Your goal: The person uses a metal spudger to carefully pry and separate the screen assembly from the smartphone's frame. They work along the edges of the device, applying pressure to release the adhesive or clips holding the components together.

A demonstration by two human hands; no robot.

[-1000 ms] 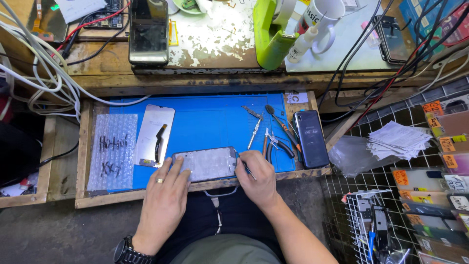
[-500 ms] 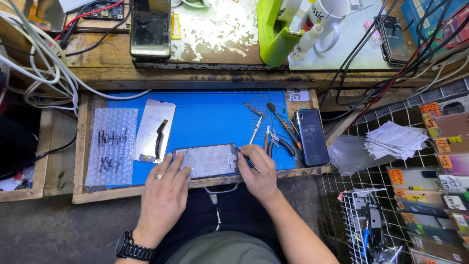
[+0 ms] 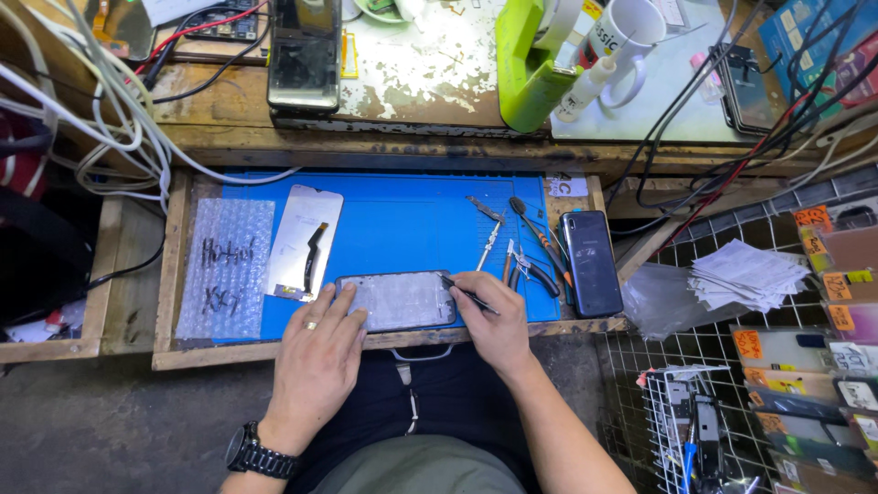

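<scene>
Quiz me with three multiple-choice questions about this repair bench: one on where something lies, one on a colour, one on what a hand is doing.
1. Where does the dark phone lie?
A. at the mat's right edge
B. on the bubble wrap
C. in the mug

2. What colour is the work mat?
A. red
B. blue
C. grey

3. What is the right hand doing?
A. resting empty
B. gripping the mug
C. holding a thin tool to the phone frame

Answers: 1 A, it sits beside the pliers at the right edge; 2 B, the mat is bright blue; 3 C, the tool's tip meets the frame's right end while the left hand steadies it.
</scene>
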